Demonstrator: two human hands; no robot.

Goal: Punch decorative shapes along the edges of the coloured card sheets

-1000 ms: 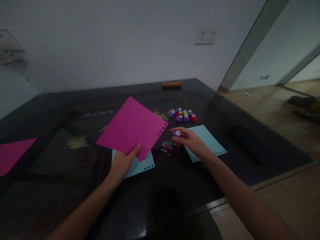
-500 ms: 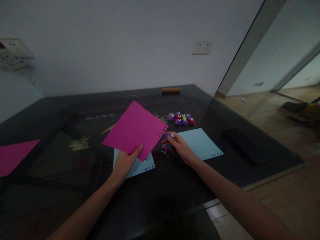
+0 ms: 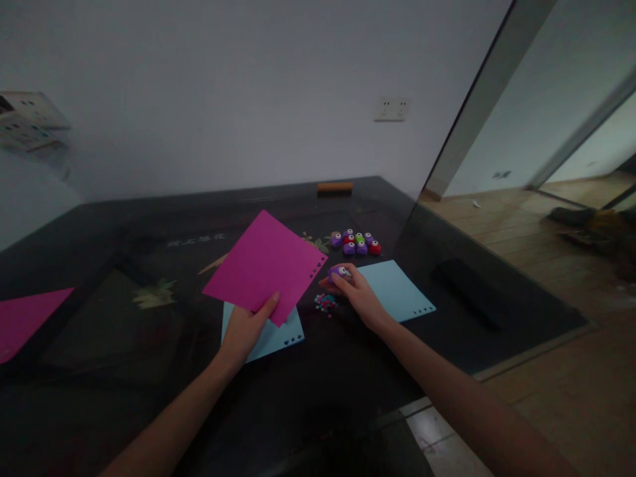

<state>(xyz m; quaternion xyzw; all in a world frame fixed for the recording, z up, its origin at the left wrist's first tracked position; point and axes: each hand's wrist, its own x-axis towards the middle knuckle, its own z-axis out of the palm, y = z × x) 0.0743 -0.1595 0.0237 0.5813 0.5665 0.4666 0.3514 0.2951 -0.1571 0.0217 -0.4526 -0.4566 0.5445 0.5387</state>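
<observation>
My left hand (image 3: 247, 326) pinches the near corner of a magenta paper sheet (image 3: 263, 262) and holds it lifted above the dark table (image 3: 124, 318). Small punched holes run along the sheet's right edge. My right hand (image 3: 355, 295) is closed on a small purple paper punch (image 3: 339, 271), held right at that punched edge. A little pile of coloured punched bits (image 3: 324, 303) lies on the table just below the punch.
A light blue sheet (image 3: 271, 334) lies under the magenta one and another light blue sheet (image 3: 397, 288) lies right of my hand. Several small punches (image 3: 355, 242) cluster beyond. A second magenta sheet (image 3: 24, 318) lies far left, an orange block (image 3: 334, 187) by the wall, a dark flat object (image 3: 464, 288) at right.
My right hand carried the purple punch leftward, from over the right blue sheet to the magenta sheet's punched edge. The left hand kept holding the sheet. The view shifted slightly.
</observation>
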